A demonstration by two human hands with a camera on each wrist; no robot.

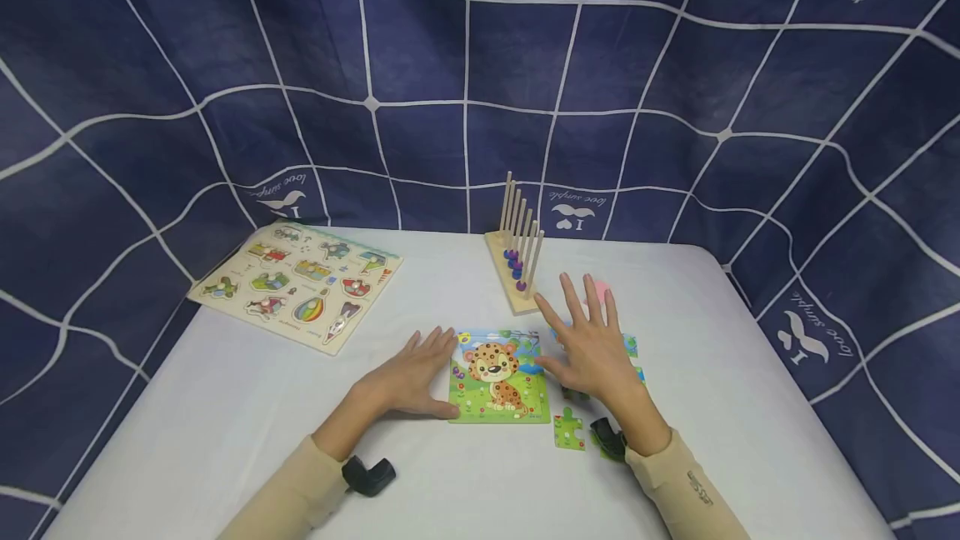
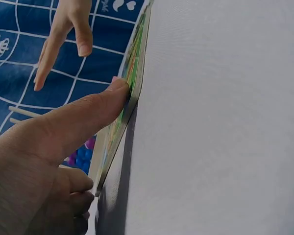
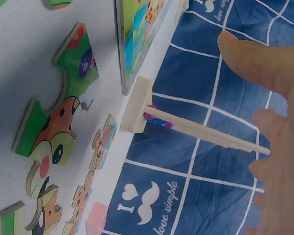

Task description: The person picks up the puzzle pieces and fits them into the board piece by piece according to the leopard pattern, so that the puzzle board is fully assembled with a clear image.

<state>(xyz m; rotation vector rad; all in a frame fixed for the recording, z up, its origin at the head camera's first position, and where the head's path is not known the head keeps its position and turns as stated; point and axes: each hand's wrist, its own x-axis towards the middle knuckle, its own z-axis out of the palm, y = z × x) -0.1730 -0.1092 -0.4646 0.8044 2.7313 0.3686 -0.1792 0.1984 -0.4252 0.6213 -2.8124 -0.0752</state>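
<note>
Two bare hands flank a leopard puzzle (image 1: pixel 498 382) lying toward the near side of the white table (image 1: pixel 465 490), about midway between left and right. The left hand (image 1: pixel 412 373) rests at the puzzle's left edge, its thumb extended and touching the rim by the near left corner, its fingers reaching toward the far left corner; how firmly they press cannot be told. The right hand (image 1: pixel 594 358) hangs with fingers spread over the loose pieces (image 1: pixel 632 345), just right of the puzzle, and pinches nothing. One green piece (image 1: pixel 567 432) lies in plain view by the near right corner; the right wrist view picks out an eye piece (image 3: pixel 61 154).

For clean work, the left thumb should serve as a light brace, enough to stop the puzzle sliding. The right fingers would do best to draw together and take a single piece by its sides, leaving its neighbors undisturbed. Matching colors first looks wiser than forcing a tab.

On the far side stands a rack (image 1: pixel 503 267) with purple and blue beads (image 1: pixel 517 270), which spread right fingers could brush. Far left lies a picture board (image 1: pixel 300 286); blue cloth (image 1: pixel 420 48) hangs behind.
</note>
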